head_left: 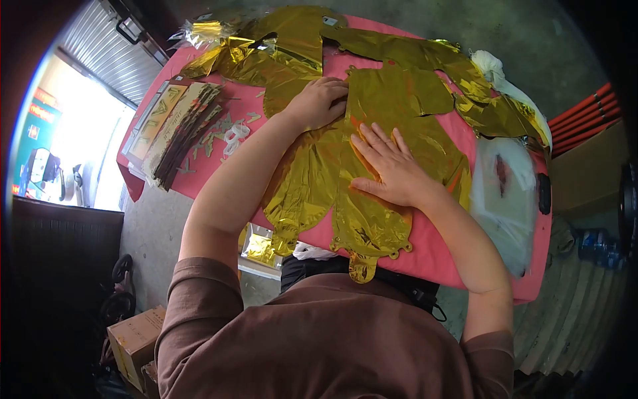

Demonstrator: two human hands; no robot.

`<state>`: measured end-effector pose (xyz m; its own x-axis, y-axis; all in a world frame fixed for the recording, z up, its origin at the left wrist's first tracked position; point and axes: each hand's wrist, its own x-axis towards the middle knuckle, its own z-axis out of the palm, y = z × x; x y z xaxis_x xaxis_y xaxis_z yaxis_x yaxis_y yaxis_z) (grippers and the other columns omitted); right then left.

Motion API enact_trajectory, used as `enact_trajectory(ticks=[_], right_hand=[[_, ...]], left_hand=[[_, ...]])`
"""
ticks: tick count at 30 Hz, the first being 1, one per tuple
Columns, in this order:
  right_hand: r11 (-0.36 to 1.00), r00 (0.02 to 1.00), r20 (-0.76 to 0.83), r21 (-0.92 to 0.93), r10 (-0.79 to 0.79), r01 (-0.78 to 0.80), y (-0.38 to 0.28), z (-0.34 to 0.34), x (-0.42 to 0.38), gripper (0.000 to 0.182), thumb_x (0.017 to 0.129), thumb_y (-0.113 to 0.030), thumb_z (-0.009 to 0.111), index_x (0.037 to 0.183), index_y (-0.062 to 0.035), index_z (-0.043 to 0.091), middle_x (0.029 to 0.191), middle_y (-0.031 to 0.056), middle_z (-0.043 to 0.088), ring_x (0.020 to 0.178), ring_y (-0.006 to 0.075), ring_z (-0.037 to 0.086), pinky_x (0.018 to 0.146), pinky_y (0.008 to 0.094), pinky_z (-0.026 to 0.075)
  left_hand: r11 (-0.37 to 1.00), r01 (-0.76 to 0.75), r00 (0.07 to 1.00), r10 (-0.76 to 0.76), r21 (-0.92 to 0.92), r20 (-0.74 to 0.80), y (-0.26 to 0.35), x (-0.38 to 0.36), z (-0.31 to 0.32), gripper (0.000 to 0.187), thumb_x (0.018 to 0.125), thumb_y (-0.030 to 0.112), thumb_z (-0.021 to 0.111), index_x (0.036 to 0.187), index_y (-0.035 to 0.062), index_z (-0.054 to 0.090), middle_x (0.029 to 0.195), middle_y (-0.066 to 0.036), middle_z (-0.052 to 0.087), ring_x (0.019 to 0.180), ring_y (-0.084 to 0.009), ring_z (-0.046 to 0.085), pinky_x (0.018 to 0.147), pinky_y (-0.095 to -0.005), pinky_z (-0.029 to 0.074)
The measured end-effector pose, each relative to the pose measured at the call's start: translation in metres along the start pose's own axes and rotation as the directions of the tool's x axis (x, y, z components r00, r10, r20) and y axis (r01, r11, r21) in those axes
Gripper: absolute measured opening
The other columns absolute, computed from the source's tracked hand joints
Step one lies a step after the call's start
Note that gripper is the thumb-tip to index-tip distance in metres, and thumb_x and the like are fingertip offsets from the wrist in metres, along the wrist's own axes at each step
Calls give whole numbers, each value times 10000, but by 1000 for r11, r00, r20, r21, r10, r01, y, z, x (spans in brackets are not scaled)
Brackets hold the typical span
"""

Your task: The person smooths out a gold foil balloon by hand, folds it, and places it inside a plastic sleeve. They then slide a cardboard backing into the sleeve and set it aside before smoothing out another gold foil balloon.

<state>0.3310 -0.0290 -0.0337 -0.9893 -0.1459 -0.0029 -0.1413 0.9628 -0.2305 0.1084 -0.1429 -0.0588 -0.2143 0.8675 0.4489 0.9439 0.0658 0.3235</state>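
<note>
A flat, uninflated gold foil balloon point(399, 100) lies in front of me, its small tabs and tail hanging toward the table's near edge. On it my right hand point(392, 169) rests palm down with the fingers spread. My left hand point(320, 103) is at its left edge, fingers bent and close together on the foil; the fingertips are partly hidden. Under that hand spreads another gold foil piece point(302, 179), running down to the near edge. More crumpled gold foil balloons point(286, 40) lie along the far side.
A pink cloth point(442, 256) covers the table. On the left lie stacked printed cards point(176, 133), small pale clips point(212, 136) and a white string bundle point(236, 136). Clear plastic bags point(505, 199) lie at right. Cardboard boxes point(136, 336) stand on the floor.
</note>
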Motion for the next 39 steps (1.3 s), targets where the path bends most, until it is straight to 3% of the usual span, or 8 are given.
enact_trajectory(ticks=[9, 11, 14, 17, 30, 32, 39], right_hand=[[997, 997, -38, -36, 66, -67, -6, 0, -2, 831, 827, -603, 494, 1443, -110, 234, 1503, 144, 170, 1398, 302, 124, 1124, 492, 37], [992, 992, -50, 59, 116, -113, -18, -5, -2, 874, 800, -615, 519, 1442, -97, 228, 1504, 149, 167, 1399, 304, 120, 1115, 523, 24], [996, 994, -65, 44, 86, -84, -41, -6, -4, 902, 784, -612, 536, 1440, -81, 218, 1503, 158, 161, 1400, 308, 115, 1107, 542, 16], [993, 993, -13, 23, 114, -114, -44, 4, -7, 893, 792, -593, 536, 1441, -73, 209, 1504, 165, 152, 1401, 312, 107, 1103, 549, 13], [996, 996, 2, 27, 87, -87, -37, -2, -12, 889, 806, -593, 525, 1438, -55, 208, 1501, 175, 155, 1401, 316, 102, 1110, 525, 12], [993, 996, -47, 95, 71, -66, -35, -5, -14, 900, 809, -608, 516, 1434, -39, 209, 1497, 183, 160, 1400, 320, 103, 1114, 512, 21], [997, 996, -54, 27, 75, -73, -34, 7, -16, 899, 829, -609, 485, 1422, 8, 209, 1491, 198, 164, 1399, 323, 106, 1120, 488, 41]], left_hand=[[1000, 5, 1000, -5, 2, 10, 3, 0, -2, 366, 790, 229, 625, 1106, 46, 597, 1182, -107, 568, 1145, -286, 491, 969, -405, 375], [1000, 4, 1000, -4, 2, 9, 1, 0, -1, 366, 788, 226, 626, 1105, 46, 597, 1182, -107, 569, 1146, -287, 491, 969, -405, 375], [1000, 6, 1000, -6, 8, 9, 2, -1, -1, 365, 785, 220, 626, 1104, 44, 597, 1182, -108, 569, 1146, -291, 491, 969, -406, 376], [1000, 8, 1000, -9, 20, 9, 2, -1, -1, 364, 786, 220, 619, 1103, 42, 597, 1186, -113, 567, 1147, -295, 490, 971, -407, 376], [1000, -28, 1000, 28, 0, -3, -2, 0, 2, 374, 798, 231, 609, 1131, 60, 596, 1205, -122, 555, 1135, -306, 492, 967, -413, 377], [1000, -31, 1000, 31, 0, -8, -3, -1, 3, 369, 795, 227, 615, 1123, 58, 600, 1203, -121, 555, 1132, -306, 494, 964, -414, 379], [1000, -17, 1000, 16, -27, -1, 1, 0, 0, 340, 783, 201, 624, 1088, 52, 613, 1185, -118, 560, 1123, -305, 497, 948, -416, 388]])
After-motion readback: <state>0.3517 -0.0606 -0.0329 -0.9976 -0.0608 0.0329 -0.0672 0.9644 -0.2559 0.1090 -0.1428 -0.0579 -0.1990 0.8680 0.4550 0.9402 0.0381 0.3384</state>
